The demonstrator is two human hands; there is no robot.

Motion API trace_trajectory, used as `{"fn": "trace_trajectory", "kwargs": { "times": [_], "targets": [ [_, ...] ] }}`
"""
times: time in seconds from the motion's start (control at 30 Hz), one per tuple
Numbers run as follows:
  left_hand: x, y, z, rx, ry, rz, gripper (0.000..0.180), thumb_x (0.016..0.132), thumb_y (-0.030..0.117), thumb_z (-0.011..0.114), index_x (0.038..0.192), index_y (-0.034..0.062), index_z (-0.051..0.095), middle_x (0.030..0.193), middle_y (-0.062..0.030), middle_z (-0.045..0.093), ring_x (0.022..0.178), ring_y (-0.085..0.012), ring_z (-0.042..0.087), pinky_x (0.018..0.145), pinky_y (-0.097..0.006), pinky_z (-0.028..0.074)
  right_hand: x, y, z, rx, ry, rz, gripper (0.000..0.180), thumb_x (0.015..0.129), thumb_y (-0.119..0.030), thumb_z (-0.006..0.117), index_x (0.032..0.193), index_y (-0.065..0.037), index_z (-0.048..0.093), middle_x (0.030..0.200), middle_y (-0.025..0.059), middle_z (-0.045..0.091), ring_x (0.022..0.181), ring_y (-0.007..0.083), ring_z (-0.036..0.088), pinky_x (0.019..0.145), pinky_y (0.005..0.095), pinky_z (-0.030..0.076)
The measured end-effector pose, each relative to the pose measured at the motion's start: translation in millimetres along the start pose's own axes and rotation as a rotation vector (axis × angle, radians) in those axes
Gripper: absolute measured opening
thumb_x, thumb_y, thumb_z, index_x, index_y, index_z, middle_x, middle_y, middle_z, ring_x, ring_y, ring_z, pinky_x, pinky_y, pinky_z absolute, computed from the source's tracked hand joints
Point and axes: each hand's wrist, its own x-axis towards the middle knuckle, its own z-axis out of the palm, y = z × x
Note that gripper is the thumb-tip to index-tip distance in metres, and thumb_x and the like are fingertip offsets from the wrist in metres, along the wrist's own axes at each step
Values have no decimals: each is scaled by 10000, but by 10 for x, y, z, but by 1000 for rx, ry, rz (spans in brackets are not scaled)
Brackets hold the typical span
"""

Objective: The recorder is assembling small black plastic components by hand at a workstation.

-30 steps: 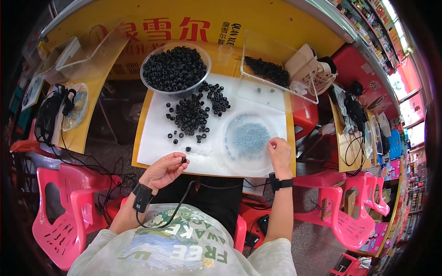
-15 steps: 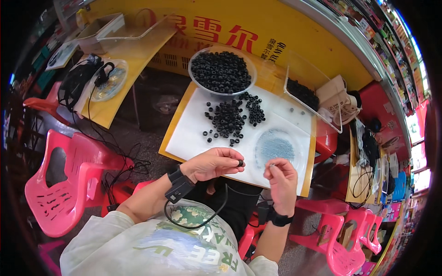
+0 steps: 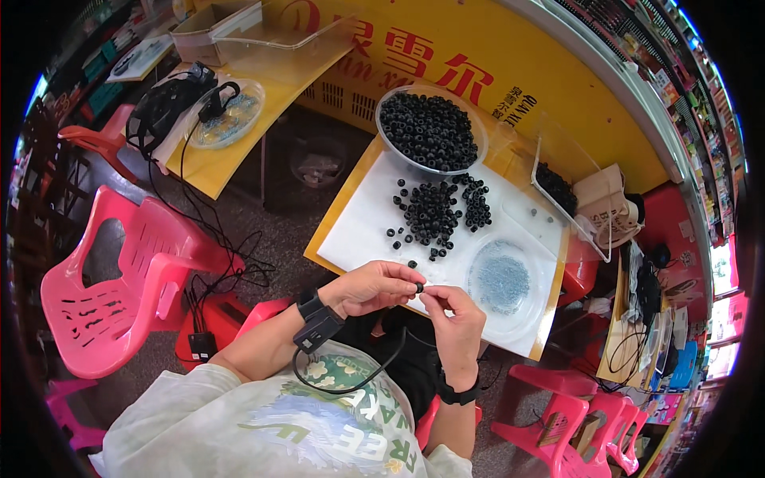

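Between the thumb and fingertips of my left hand (image 3: 368,287) is a small black ring-shaped piece (image 3: 419,287). My right hand (image 3: 460,320) is closed in a pinch right at its side; whatever sits between those fingertips is too small to make out. Just beyond the hands, a loose pile of similar black pieces (image 3: 430,217) lies on the white sheet (image 3: 351,227). Many more fill a clear round bowl (image 3: 381,134) behind the pile. To the right of my hands, a clear shallow plate (image 3: 519,324) holds tiny pale-blue pieces (image 3: 500,279).
A clear bin (image 3: 575,217) with black pieces stands at the table's right edge, beside a beige bag (image 3: 603,203). Pink plastic chairs (image 3: 131,287) stand at left and lower right. Cables (image 3: 231,263) trail on the floor at left. A yellow panel (image 3: 510,48) rises behind.
My right hand has come leftward to the black piece in my left hand; the two were apart before. The whole view has shifted, with the table now farther right.
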Motion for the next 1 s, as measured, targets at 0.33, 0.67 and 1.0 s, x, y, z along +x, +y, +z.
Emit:
{"fn": "trace_trajectory", "kwargs": {
  "times": [0.33, 0.67, 1.0],
  "targets": [
    [-144, -92, -204, 15, 24, -121, 230, 903, -1, 656, 1133, -4, 655, 1042, -80, 689, 925, -132, 676, 867, -250, 570, -91, 200, 161, 37, -117, 63, 157, 808, -16, 754, 935, 3, 664, 860, 51, 654, 720, 117, 615, 657, 240, 490],
    [-164, -144, -342, -325, -42, -126, 239, 911, -13, 641, 1149, 9, 629, 1069, -105, 680, 978, -164, 683, 863, -244, 591, 385, 600, 173, 32, -32, 120, 66, 893, -46, 640, 911, -2, 686, 824, 29, 636, 756, 145, 637, 679, 288, 503],
    [-155, -11, -327, -348, 50, -44, 226, 916, -19, 629, 1139, 11, 603, 1093, -122, 666, 986, -176, 681, 868, -253, 591, 672, 967, 299, -618, -125, -232, 154, 834, -51, 650, 986, -29, 652, 904, 157, 642, 819, 346, 647, 709, 413, 522]
  ]
}}
